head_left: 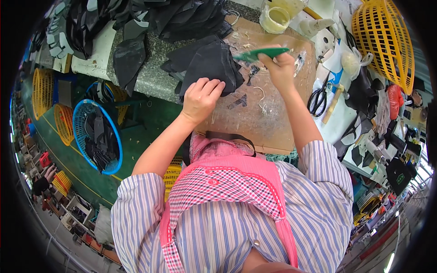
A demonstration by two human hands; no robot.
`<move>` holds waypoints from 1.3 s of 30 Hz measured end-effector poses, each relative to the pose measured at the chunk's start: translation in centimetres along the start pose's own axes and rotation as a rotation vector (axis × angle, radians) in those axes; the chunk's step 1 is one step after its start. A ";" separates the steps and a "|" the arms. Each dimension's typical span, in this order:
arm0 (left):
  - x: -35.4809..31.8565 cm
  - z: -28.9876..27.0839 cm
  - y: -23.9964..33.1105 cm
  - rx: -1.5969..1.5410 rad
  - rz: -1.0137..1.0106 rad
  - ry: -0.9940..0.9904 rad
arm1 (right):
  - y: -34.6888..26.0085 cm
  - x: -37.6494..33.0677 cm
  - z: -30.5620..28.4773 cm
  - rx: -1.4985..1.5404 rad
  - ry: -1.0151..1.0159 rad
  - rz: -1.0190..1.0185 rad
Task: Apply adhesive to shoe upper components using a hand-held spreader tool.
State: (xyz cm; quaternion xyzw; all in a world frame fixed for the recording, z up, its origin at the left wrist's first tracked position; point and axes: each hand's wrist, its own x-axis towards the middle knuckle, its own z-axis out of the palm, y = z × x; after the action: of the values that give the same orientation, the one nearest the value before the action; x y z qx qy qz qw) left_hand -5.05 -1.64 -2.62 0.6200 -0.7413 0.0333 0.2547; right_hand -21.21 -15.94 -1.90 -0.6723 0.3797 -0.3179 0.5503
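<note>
My left hand [200, 99] presses on the near edge of a fanned stack of black sheet pieces [207, 61], its fingers curled over them. In my right hand [281, 70] is a flat green spreader [261, 54], gripped between thumb and fingers, its tip pointing left toward the stack. A worn brown cardboard sheet [246, 120] lies under the spreader and part of the stack, smeared and dotted with pale strings and dark scraps. Beyond it stands a tub of cream-coloured paste [276, 19]. My fingertips on the left are partly hidden.
More black pieces [186, 18] are heaped at the back, and one piece [129, 61] hangs over the bench's left edge. Black-handled scissors [317, 102] and a yellow basket [384, 38] are on the right. A blue basket [98, 136] of dark pieces stands lower left.
</note>
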 end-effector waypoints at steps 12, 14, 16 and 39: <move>0.7 -0.3 -0.5 -0.161 -0.080 0.009 | -1.3 -5.1 -0.1 -0.170 0.049 -0.243; 0.3 -0.3 -1.1 -0.383 -0.377 -0.144 | -1.7 -5.5 -0.6 -0.166 -0.131 -0.253; 0.4 -0.4 -4.3 -0.715 -0.687 -0.130 | -3.3 -3.5 -2.2 0.024 -0.016 -0.073; 2.4 -1.6 -6.4 -0.151 -0.371 -0.159 | 2.0 5.7 1.8 0.109 -0.023 0.042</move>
State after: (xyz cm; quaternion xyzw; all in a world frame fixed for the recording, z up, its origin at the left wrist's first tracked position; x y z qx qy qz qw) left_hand 1.25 -4.67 -1.91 0.7256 -0.6328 -0.1187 0.2428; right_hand -17.12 -20.12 -4.15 -0.6367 0.3695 -0.3188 0.5970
